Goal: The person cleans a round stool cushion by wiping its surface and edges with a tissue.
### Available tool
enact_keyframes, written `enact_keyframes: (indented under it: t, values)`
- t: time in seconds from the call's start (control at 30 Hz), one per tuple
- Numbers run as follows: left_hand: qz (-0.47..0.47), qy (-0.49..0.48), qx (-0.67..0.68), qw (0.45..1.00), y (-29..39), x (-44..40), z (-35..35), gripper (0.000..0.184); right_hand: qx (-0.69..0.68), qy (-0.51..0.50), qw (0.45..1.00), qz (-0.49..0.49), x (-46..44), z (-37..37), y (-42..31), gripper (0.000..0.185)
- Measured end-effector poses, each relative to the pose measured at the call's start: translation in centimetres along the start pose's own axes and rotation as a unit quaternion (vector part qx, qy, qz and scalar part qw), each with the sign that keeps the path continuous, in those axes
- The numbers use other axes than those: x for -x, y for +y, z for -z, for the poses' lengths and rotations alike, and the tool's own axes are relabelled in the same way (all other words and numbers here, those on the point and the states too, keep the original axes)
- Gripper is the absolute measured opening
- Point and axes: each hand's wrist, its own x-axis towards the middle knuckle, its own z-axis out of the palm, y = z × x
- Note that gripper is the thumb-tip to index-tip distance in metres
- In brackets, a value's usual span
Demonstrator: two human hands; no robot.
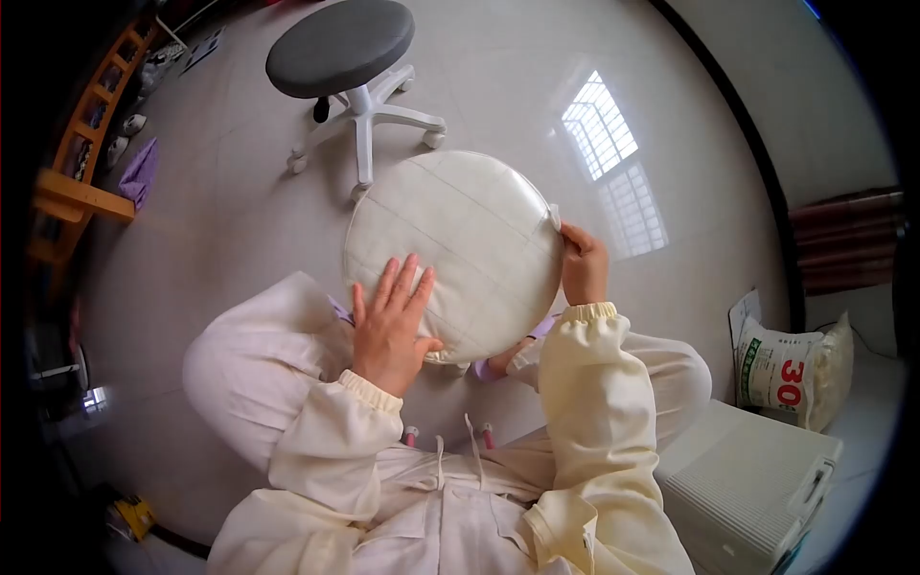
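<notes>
A round cream stool seat [460, 249] with a shiny, faintly lined top is in front of me, between my bent knees. My left hand [391, 331] lies flat on its near left part, fingers spread. At the right rim, my right hand [583, 266] is closed, thumb and fingers pinched at the edge. A small white piece [555, 218] shows at its fingertips against the rim; whether it is cloth, paper or part of the cover I cannot tell. The underside of the seat is mostly hidden.
A grey wheeled stool [340, 48] with a white base stands just beyond the seat. At the right are a pale ridged box [747, 489] and a printed plastic bag [781, 369]. A wooden rack [91, 196] and a purple cloth [140, 174] are at the left.
</notes>
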Motion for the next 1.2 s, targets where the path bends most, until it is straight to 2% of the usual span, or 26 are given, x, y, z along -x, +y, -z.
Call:
enact_keyframes:
  t: [0.07, 0.3, 0.37, 0.43, 0.5, 0.6, 0.8, 0.97, 1.03, 1.1, 1.2]
  values:
    - [-0.002, -0.006, -0.002, 1.000, 0.2, 0.3, -0.1, 0.094, 0.013, 0.017, 0.999, -0.048, 0.5, 0.1, 0.6, 0.030]
    - [-0.020, -0.001, -0.004, 1.000, 0.0, 0.4, -0.3, 0.095, 0.088, 0.031, 0.994, -0.060, 2.1, 1.8, -1.3, 0.029]
    - [-0.032, 0.000, 0.002, 0.999, 0.0, 0.4, -0.4, 0.093, 0.044, 0.031, 0.996, -0.066, 2.7, 2.3, -1.3, 0.028]
    - [-0.038, 0.006, 0.012, 0.999, -0.2, 0.3, -0.4, 0.092, -0.051, 0.036, 0.990, -0.124, 3.1, 2.6, -0.7, 0.026]
    - [-0.040, 0.013, 0.016, 0.999, -0.6, 0.1, 0.0, 0.091, -0.094, 0.039, 0.987, -0.126, 3.4, 2.5, -0.3, 0.025]
    - [-0.045, 0.010, 0.031, 0.998, -1.0, 0.1, 0.8, 0.088, -0.198, 0.031, 0.965, -0.171, 3.6, 2.7, 0.2, 0.025]
    - [-0.044, 0.060, 0.017, 0.997, -1.2, 0.0, 0.3, 0.084, -0.231, 0.015, 0.962, -0.146, 2.7, 1.5, 1.0, 0.027]
    - [-0.109, 0.109, -0.008, 0.988, -0.4, 0.3, -0.7, 0.077, -0.262, 0.009, 0.954, -0.147, 0.5, -0.7, 0.9, 0.027]
    - [-0.116, 0.100, 0.029, 0.988, 1.0, 0.5, -0.9, 0.080, -0.268, 0.005, 0.953, -0.141, -0.2, -1.1, 1.0, 0.026]
    - [-0.083, 0.073, 0.048, 0.993, 2.0, 0.5, -1.2, 0.084, -0.256, -0.004, 0.958, -0.127, -0.9, -1.2, 1.4, 0.025]
    - [-0.062, 0.062, -0.014, 0.996, 1.7, 0.0, -2.5, 0.086, -0.225, 0.009, 0.968, -0.115, -1.2, -1.4, 1.5, 0.022]
